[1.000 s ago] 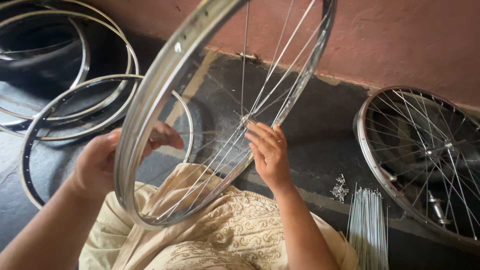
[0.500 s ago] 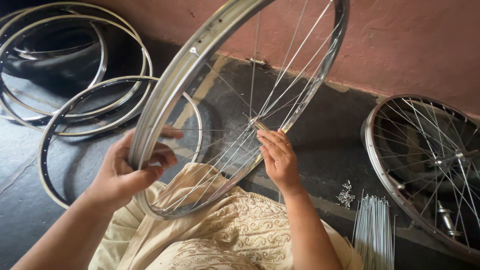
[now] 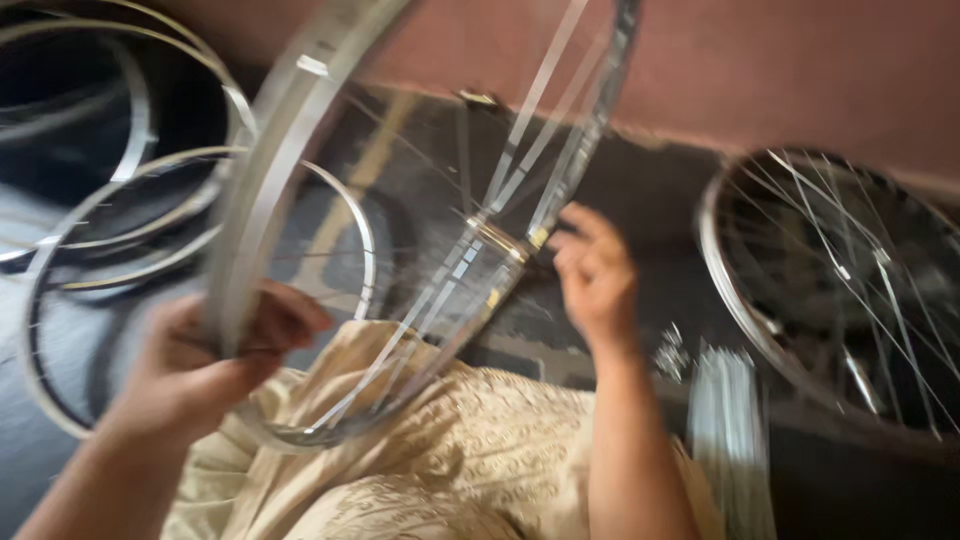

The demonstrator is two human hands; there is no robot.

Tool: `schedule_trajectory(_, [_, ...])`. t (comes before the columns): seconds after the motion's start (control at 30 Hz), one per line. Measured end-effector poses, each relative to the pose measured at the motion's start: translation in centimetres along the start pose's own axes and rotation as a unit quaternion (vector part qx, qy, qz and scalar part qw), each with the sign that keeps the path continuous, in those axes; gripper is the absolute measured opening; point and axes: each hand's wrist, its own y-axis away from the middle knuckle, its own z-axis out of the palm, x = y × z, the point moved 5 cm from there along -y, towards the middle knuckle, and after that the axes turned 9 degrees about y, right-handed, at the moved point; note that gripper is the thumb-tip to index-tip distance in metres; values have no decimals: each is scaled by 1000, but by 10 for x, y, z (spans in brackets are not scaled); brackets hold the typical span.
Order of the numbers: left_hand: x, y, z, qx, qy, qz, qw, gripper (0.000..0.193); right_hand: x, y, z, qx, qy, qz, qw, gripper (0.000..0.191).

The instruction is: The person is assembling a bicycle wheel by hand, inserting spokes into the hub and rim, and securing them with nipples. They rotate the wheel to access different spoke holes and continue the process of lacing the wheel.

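Observation:
A shiny metal bicycle wheel rim (image 3: 300, 120) with loose spokes stands tilted on my lap, which is covered in cream patterned cloth (image 3: 450, 470). My left hand (image 3: 205, 365) grips the rim's near left side. My right hand (image 3: 595, 275) hovers just right of the rim, fingers spread, by the hub (image 3: 500, 245) and spokes, holding nothing that I can see. The picture is blurred by motion.
Several bare rims (image 3: 110, 230) lie stacked on the dark floor at the left. A spoked wheel (image 3: 850, 290) leans at the right. A bundle of loose spokes (image 3: 730, 430) and small nipples (image 3: 670, 355) lie beside my right arm. A reddish wall (image 3: 780, 70) runs behind.
My right hand has come off the spokes and moved right, away from the rim. My left hand keeps its grip on the rim, and the view has shifted slightly.

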Motion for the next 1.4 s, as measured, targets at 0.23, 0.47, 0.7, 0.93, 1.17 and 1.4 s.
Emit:
schedule_trajectory(0.23, [-13,30,-44,58,-116,-7,992,7,190,69,-121,-1,136,373,918,29])
schedule_trajectory(0.47, [-23,36,-63,56,-169,-34,983,25,265,165,-101,-211,412,444,767,34])
schedule_trajectory(0.7, [5,25,-39,36,-149,-65,986,29,264,160,-85,-258,490,431,712,33])
schedule_trajectory(0.93, [19,5,-16,70,-116,-58,989,27,260,154,-83,-320,505,474,646,22])
schedule_trajectory(1.17, [12,8,-18,76,-101,-61,990,22,261,159,-84,-315,482,480,662,32])
schedule_trajectory(1.4, [-1,0,-17,36,-1,-22,999,21,258,150,-93,-257,448,450,729,13])
